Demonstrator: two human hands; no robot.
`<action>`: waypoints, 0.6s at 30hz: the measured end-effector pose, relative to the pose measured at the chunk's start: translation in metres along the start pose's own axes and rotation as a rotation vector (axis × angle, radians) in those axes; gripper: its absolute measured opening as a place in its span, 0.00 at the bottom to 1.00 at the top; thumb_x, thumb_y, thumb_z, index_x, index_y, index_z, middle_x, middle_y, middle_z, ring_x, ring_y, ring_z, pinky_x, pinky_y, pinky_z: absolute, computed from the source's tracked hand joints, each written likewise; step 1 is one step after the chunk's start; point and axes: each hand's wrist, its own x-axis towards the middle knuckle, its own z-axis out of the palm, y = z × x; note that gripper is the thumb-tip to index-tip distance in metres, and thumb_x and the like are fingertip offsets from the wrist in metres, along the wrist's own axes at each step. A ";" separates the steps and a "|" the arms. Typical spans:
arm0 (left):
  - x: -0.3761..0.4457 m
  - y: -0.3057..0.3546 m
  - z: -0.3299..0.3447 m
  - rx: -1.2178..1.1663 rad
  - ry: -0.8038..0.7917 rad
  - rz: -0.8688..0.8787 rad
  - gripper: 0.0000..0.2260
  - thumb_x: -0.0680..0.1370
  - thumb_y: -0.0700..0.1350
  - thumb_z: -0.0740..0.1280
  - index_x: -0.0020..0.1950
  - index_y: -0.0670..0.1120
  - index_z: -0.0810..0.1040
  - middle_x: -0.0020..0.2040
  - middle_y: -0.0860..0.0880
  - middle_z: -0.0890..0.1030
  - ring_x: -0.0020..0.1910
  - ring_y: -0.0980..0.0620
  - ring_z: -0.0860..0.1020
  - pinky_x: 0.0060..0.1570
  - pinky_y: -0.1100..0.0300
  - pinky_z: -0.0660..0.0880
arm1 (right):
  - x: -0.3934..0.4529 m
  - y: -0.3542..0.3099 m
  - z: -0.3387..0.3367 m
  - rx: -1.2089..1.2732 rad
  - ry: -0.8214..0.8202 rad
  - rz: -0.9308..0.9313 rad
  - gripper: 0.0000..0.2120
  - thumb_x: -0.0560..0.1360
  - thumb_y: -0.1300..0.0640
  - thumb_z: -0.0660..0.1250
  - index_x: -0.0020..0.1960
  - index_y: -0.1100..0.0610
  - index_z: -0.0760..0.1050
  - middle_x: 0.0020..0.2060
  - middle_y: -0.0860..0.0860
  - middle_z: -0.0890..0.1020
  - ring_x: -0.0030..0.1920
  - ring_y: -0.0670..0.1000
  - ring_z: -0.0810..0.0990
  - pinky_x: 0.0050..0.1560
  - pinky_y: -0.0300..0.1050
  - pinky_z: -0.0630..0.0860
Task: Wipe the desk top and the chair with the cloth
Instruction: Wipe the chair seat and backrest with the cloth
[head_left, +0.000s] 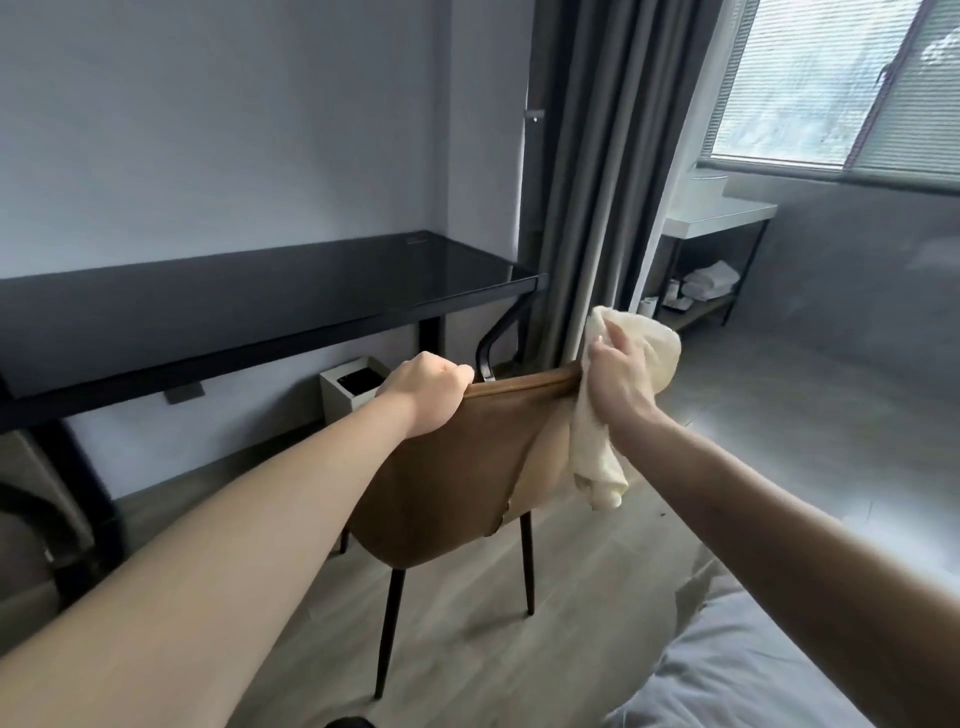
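Head view: cloth (602, 457) bunched in right hand (618, 374) grip, on chair (457, 478) top edge

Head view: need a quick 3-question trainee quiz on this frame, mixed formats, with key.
1. True or false: the left hand grips the top edge of the chair back.
2. Which hand holds the cloth? A) left B) right C) neither
3. Fill in: the small white bin stands on the floor under the ____.

Key: 1 true; 2 B, the right hand; 3 desk.
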 end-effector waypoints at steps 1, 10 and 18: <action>0.000 0.000 0.000 -0.004 0.001 -0.002 0.20 0.80 0.49 0.58 0.27 0.50 0.64 0.31 0.48 0.72 0.36 0.46 0.71 0.38 0.53 0.64 | -0.011 0.000 0.003 -0.103 -0.059 -0.057 0.23 0.86 0.56 0.56 0.80 0.45 0.69 0.80 0.49 0.65 0.80 0.54 0.62 0.81 0.59 0.60; 0.005 -0.003 0.003 -0.019 -0.013 0.005 0.21 0.81 0.52 0.58 0.28 0.49 0.67 0.31 0.48 0.75 0.38 0.46 0.75 0.40 0.53 0.66 | -0.012 0.009 0.012 -0.723 -0.253 -0.472 0.19 0.87 0.49 0.53 0.63 0.40 0.82 0.74 0.42 0.73 0.82 0.56 0.56 0.77 0.54 0.45; 0.004 -0.002 0.000 -0.002 -0.020 -0.011 0.20 0.80 0.50 0.58 0.28 0.48 0.64 0.30 0.49 0.71 0.36 0.47 0.72 0.38 0.54 0.64 | 0.044 -0.011 -0.003 -0.883 -0.223 -0.280 0.15 0.77 0.40 0.61 0.49 0.44 0.85 0.52 0.47 0.84 0.54 0.56 0.77 0.52 0.50 0.72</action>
